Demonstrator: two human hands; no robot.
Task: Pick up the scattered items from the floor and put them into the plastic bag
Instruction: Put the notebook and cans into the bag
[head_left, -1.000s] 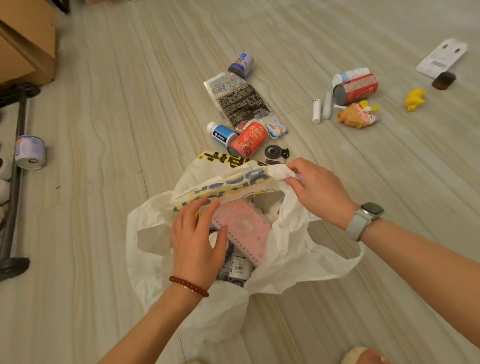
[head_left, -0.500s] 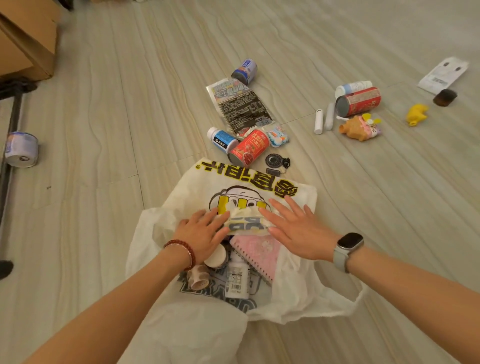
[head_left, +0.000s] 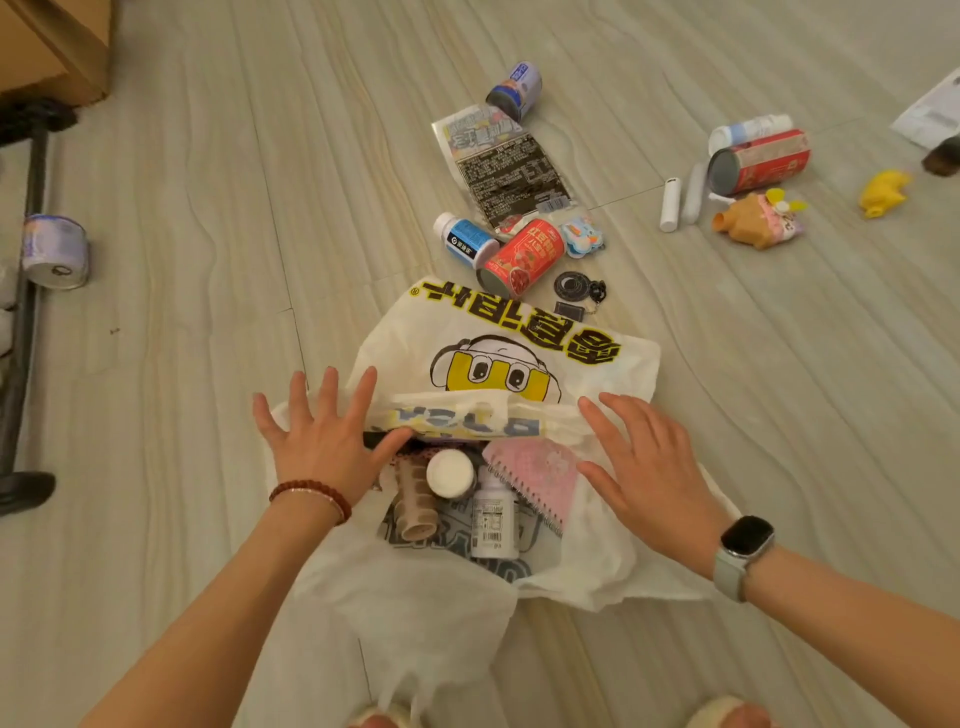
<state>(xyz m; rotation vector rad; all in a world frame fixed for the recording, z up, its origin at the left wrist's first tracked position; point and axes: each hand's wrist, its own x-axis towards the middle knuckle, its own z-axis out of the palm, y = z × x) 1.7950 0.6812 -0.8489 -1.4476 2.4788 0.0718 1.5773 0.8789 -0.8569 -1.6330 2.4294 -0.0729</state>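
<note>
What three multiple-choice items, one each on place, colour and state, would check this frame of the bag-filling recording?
1. Where does the pink spiral notebook lie?
A. inside the plastic bag
B. on the bare floor
C. on the cardboard box

2. What colour is the can nearest the bag's far edge?
A. green
B. red
C. black

3. How are the hands?
A. both gripping cans
B. one holding the notebook
C. both open, fingers spread

Key: 1 A, it sits in the bag's open mouth; 2 B, its label is red; 3 C, the left hand and right hand hold nothing.
</note>
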